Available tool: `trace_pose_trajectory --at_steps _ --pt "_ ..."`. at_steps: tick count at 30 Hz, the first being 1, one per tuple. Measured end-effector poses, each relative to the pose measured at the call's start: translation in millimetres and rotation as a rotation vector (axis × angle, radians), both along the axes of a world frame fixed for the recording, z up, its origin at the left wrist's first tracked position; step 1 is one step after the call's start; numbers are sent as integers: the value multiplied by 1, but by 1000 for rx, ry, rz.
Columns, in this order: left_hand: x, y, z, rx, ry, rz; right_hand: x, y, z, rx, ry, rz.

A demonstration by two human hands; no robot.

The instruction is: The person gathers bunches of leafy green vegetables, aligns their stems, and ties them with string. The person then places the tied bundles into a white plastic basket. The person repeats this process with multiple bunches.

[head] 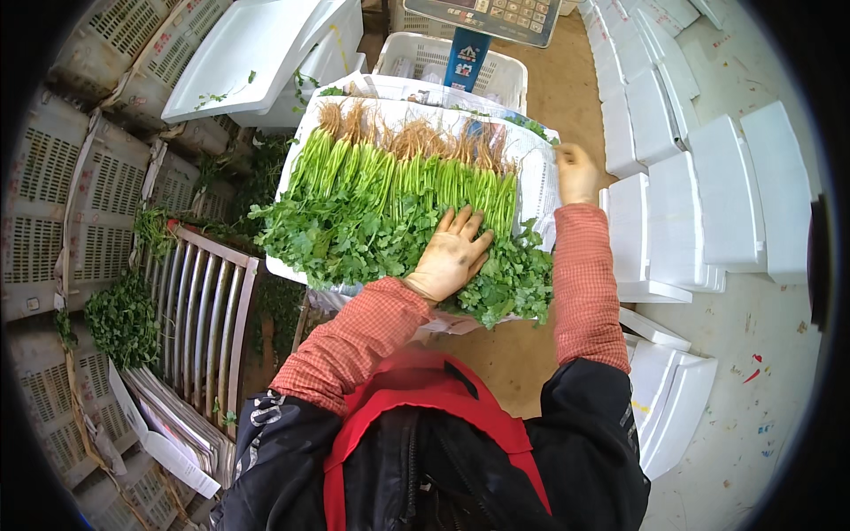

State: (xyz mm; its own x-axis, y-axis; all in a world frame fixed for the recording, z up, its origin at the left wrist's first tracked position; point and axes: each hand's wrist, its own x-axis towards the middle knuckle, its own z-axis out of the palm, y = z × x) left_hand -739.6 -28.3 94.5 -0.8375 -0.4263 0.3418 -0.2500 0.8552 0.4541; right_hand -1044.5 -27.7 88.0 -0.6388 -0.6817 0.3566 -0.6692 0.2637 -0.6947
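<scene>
Rooted leafy greens [398, 186], which look like coriander, lie side by side in a thick row, brown roots at the far side and leaves toward me. Newspaper [539, 179] lines the white foam box [284, 267] beneath them. My left hand [453, 255] rests flat on the stems and leaves right of the middle, fingers spread. At the far right corner, my right hand [576, 174] has its curled fingers on the newspaper's edge and appears to pinch it. The box's inside is hidden by the greens and paper.
A digital scale [491, 16] on a blue post stands beyond the box, before a white plastic basket [511, 70]. Foam boxes [724, 192] line the right. At left are crates [109, 179], a metal rack [206, 318], loose greens [123, 322] and stacked newspapers [179, 425].
</scene>
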Motion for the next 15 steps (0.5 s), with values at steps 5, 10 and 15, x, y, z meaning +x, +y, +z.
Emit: trace_pose_trajectory --at_steps 5,10,15 --pt "-3 2 -2 7 12 -17 -19 -9 23 -336 -729 -198" --pt "-1 0 -4 -21 -33 26 142 -44 121 125 -616 911" --pt "-5 2 -1 -48 1 -19 111 -29 58 498 -208 465"
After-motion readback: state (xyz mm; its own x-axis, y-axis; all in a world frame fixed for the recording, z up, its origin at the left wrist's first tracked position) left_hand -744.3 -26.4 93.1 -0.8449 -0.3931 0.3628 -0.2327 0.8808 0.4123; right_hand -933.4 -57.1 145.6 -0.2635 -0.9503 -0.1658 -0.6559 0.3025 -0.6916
